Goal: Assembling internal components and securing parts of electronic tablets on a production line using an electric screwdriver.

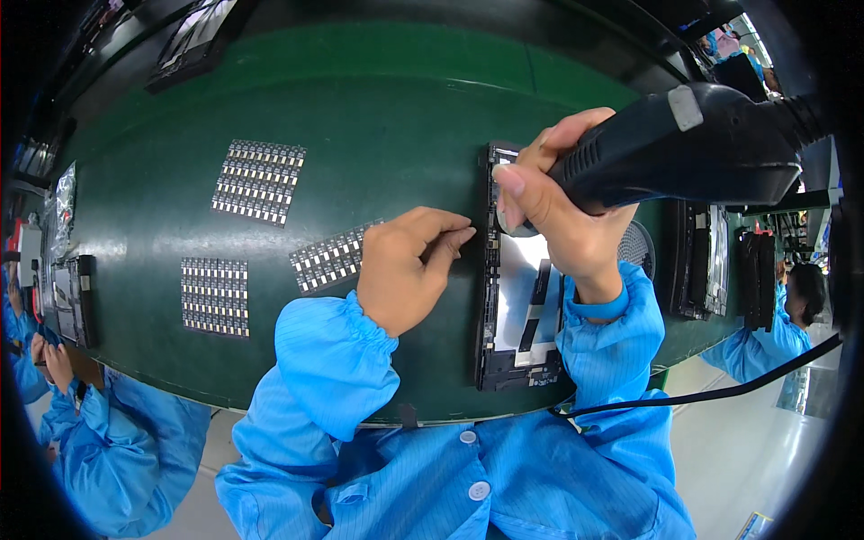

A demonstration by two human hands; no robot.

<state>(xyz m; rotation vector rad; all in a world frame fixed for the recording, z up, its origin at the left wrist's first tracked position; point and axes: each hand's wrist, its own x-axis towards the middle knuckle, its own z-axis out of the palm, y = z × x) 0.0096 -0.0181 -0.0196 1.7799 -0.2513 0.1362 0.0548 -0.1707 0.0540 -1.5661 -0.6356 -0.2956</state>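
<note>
My left hand [405, 270] is closed in a pinch above the green table, its fingertips just left of an opened flat device [526, 315]. Whatever sits between the fingertips, if anything, is too small to make out. The device has a black frame and a silvery inner plate with dark strips. My right hand [571, 211] grips a black handheld tool [693, 148] with ribbed sides, held over the device's upper part. Partly behind my left hand lies a dark sheet [326, 259] with rows of small pale pieces.
Two more such sheets [259, 182] [215, 297] lie to the left. Dark devices [697, 261] stand at the right; another [74, 301] is at the left edge. A round mesh piece [637, 249] shows behind my right wrist. A black cable [720, 393] hangs lower right. Co-workers sit both sides.
</note>
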